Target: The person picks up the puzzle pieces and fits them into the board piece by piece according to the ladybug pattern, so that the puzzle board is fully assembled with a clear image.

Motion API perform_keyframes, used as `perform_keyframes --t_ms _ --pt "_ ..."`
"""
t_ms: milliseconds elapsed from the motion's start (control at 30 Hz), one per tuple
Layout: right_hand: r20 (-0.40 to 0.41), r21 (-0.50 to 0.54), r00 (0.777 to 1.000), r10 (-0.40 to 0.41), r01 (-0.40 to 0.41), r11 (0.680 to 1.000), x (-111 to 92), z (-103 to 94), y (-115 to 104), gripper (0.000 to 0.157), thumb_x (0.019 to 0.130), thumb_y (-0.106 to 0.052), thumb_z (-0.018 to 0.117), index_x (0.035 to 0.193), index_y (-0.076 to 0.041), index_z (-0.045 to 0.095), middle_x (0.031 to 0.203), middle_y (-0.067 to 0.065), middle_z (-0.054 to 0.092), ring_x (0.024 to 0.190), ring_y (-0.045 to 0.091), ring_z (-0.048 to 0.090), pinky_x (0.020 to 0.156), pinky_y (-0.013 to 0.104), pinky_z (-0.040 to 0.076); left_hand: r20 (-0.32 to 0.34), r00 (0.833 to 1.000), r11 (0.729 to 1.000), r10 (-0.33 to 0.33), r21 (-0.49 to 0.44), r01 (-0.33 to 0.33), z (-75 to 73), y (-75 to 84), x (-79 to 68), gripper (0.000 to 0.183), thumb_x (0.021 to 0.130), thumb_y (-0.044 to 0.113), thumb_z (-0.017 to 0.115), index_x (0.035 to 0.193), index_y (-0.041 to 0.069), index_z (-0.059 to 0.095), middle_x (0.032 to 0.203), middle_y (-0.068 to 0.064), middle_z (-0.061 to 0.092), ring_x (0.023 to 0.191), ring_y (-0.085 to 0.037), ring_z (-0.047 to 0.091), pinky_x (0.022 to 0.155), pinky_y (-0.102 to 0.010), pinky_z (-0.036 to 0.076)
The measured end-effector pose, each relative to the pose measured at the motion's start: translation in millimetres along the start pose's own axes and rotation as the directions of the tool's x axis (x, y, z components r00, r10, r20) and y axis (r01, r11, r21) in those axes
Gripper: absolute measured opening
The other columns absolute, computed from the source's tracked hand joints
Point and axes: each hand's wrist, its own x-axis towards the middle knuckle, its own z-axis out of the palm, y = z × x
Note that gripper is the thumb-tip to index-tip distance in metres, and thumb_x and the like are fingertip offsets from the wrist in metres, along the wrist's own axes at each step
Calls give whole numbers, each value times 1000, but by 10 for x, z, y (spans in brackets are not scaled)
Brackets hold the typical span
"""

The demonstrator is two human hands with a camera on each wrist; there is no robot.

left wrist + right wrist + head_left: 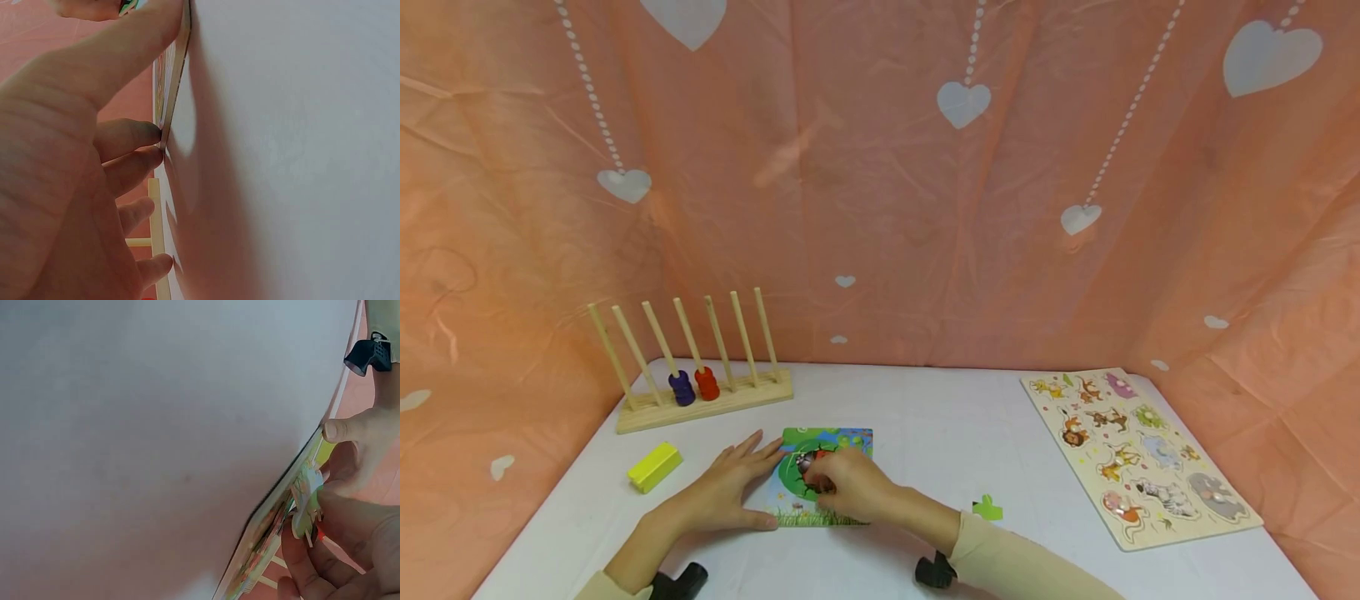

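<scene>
A ladybug jigsaw puzzle point(827, 437), a square board with a green and blue picture, lies flat on the white table. My left hand point(730, 490) is at its left side, fingers spread, with the thumb near the lower corner and fingertips at the edge. My right hand point(859, 487) is over the board and covers part of the ladybug. In the right wrist view its thumb and fingers pinch a puzzle piece point(306, 506) with a pale green face, tilted above the board. A small green puzzle piece point(988, 507) lies on the table right of the board.
A wooden peg stand point(715, 407) with purple beads point(682, 388) and red beads point(707, 384) stands back left. A yellow block point(655, 467) lies left of my left hand. An animal puzzle board point(1120, 450) lies at the right. Orange cloth point(880, 208) hangs behind the table.
</scene>
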Motion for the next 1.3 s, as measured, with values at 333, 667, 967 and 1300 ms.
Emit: perform_keyframes --t_ms 333,667,967,1300 --pt "37 -225 999 18 -9 974 -57 -41 -29 34 80 -26 86 112 -20 77 103 -6 60 94 3 51 82 21 39 2 1000 1000 7 -10 -7 -9 -10 9 98 76 62 76 144 -3 48 155 -22 37 144 -55 17 100 -82 16" --pt "76 -331 996 39 -12 944 -58 13 -38 35 81 -30 83 114 -23 73 102 -7 61 97 9 54 88 35 44 5 1000 1000 12 -16 -12 -20 2 16 96 77 59 78 143 -4 49 154 -23 37 143 -55 16 101 -82 16" --pt "90 -326 995 40 -9 945 -75 51 -32 30 86 -34 79 113 -21 72 104 -5 60 97 9 53 88 37 48 2 1000 1000 12 -9 -12 -2 11 12 96 77 61 76 144 -3 49 155 -22 37 143 -55 17 101 -81 17" --pt "124 -300 992 26 13 954 -65 57 -68 34 83 -31 80 113 -17 72 98 -7 56 93 3 51 78 22 43 3 1000 1000 3 -3 -3 7 -3 3 97 76 60 78 143 -3 49 154 -22 38 143 -55 18 101 -80 18"
